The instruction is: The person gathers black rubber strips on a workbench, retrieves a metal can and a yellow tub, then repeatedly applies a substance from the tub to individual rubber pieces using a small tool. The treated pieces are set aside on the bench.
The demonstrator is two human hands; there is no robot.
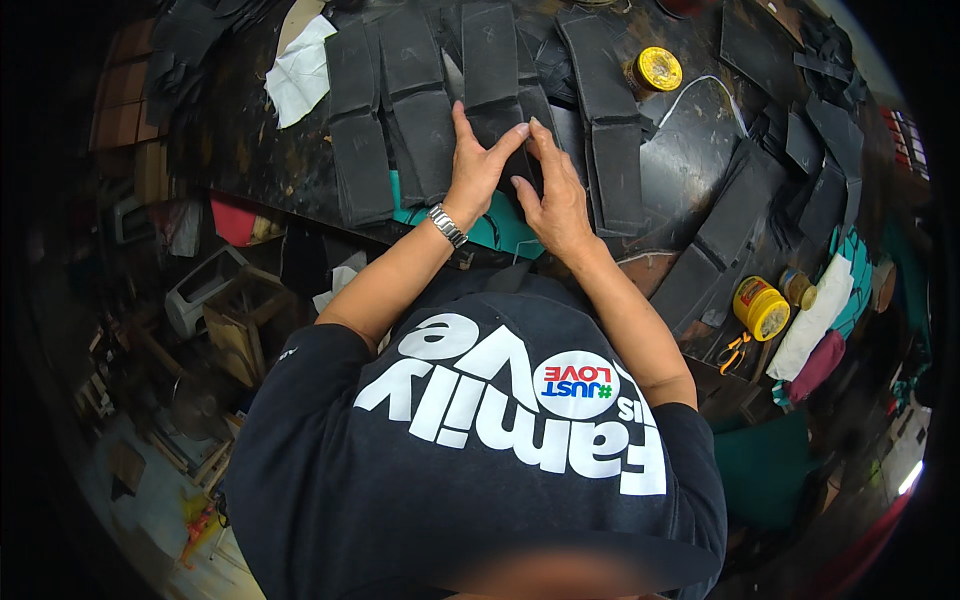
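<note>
Both hands rest on a black rectangular panel (pixel 490 55) of thin sheet material with a crease across it, lying near the table's front edge. My left hand (pixel 478 172), with a metal watch (pixel 447 226) on the wrist, has its index finger pointing forward and its thumb reaching right. My right hand (pixel 560 200) lies on the panel's right side, fingers stretched forward and thumb apart, its fingertips close to the left thumb. Similar black panels lie on the left (pixel 412 100) and on the right (pixel 605 120). Under the wrists shows a green sheet (pixel 505 230).
A yellow-lidded jar (pixel 658 70) stands beyond the right panels. Black strips (pixel 735 205) are heaped farther right. Near the right edge are a yellow tub (pixel 762 308) and orange-handled pliers (pixel 735 352). A white cloth (pixel 302 75) lies at back left.
</note>
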